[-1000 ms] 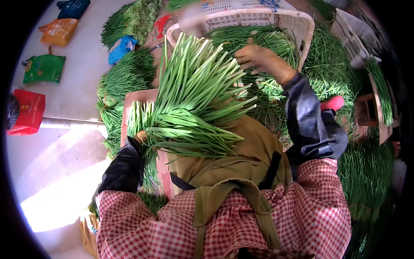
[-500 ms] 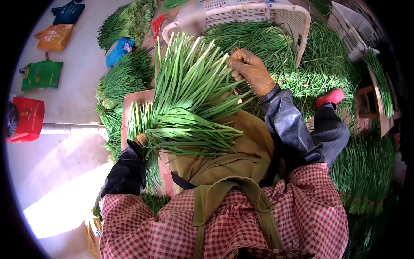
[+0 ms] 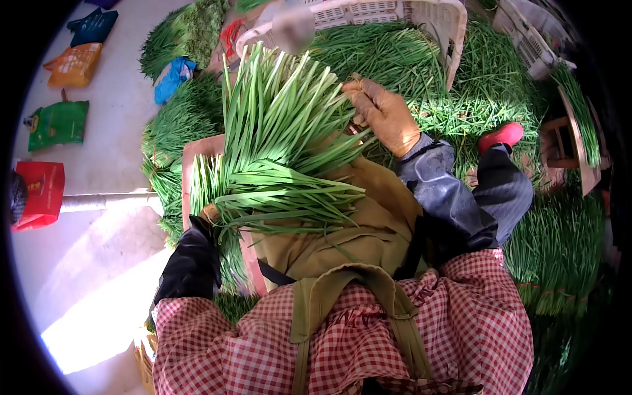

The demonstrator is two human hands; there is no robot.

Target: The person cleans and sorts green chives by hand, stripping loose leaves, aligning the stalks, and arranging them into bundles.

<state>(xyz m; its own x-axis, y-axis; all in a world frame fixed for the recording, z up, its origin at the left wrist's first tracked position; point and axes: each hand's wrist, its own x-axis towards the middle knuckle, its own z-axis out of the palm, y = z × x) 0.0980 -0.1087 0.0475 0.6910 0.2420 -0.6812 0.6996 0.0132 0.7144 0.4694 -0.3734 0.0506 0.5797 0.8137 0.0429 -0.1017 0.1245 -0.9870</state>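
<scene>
Long green garlic chives with pale stem ends (image 3: 276, 99) lie fanned out over a board (image 3: 197, 153) on my lap. A smaller bunch of garlic chives (image 3: 283, 191) lies crosswise on their near end, its pale ends pointing left. My left hand (image 3: 209, 212) is at the left under this bunch, its fingers mostly hidden by the leaves. My right hand (image 3: 390, 120), in a brownish-orange glove, is beside the right edge of the fanned stems. Its thumb and fingers are pinched together; what is between them is too small to make out.
A white plastic crate (image 3: 454, 39) lies beyond the heap of chives (image 3: 382, 52). Bundled chives (image 3: 187, 118) line the left side, with a blue plastic bag (image 3: 174, 79) on them. A red shoe (image 3: 500, 137) and a small wooden stool (image 3: 559, 141) are at right.
The view has shifted slightly. My right hand has turned a little, showing more of its back, and stays pinched near the stems. My left hand keeps its place by the smaller bunch.
</scene>
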